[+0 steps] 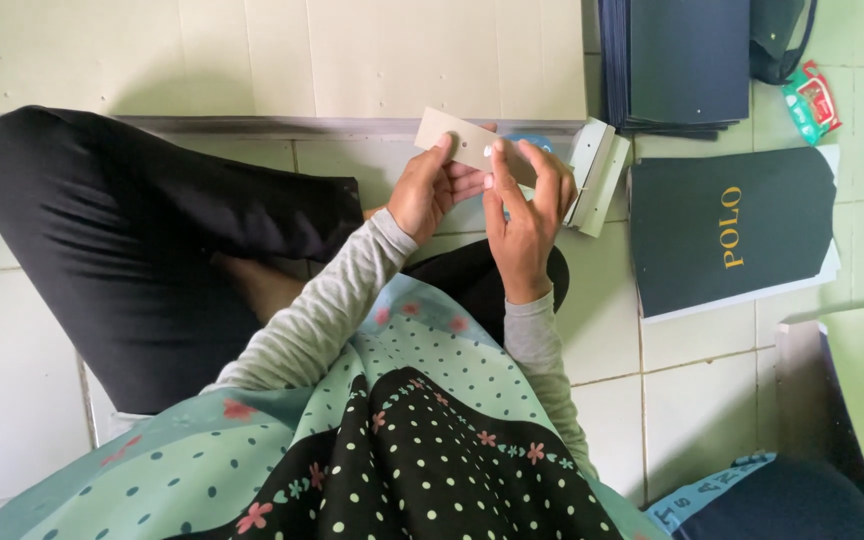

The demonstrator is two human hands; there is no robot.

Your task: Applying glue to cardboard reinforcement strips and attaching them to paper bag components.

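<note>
One small beige card (472, 147) is held up over the tiled floor (672, 380) by both hands, just near of a long pale board (382, 50) that lies across the far side. The left hand (430, 190) has its grip closed on the card's left part, thumb on top; the right hand (524, 215) pinches the card's right part, its fingers covering that end so the full length cannot be seen. The card shows one small dark hole near its middle. Behind the right hand's fingers peeps something blue (532, 143), mostly hidden and hard to name. Just right of the hands lies a small stack of pale cards (597, 170), the count not readable. Farther right lies one dark green folded sheet (727, 235) with gold lettering, a white edge showing under it, so more may lie beneath. At the far right a pile of dark blue sheets (677, 60) is cut off by the top edge, too many and too tight to count. One red and green packet (810, 100) lies beside a dark bag (777, 40), itself partly out of view. The person's black-clad knee (132, 230) fills the left.
</note>
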